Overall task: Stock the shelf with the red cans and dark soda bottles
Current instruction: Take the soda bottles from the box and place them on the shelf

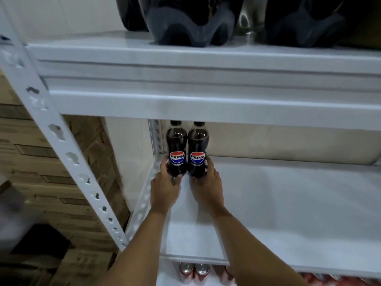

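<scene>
left hand point(164, 189) grips left Pepsi bottle point(176, 149) | right hand point(207, 189) grips right Pepsi bottle point(198, 150) | both upright, touching, at shelf point(288, 203) back-left corner

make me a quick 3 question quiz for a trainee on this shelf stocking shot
1. True or false: the left hand and the right hand each hold one Pepsi bottle.
2. Where do the left Pepsi bottle and the right Pepsi bottle stand on the middle shelf? A) front right B) back left corner C) centre
3. Fill in: the red cans sit on the shelf ____ the middle one.

Key: 1 true; 2 B; 3 below
</scene>
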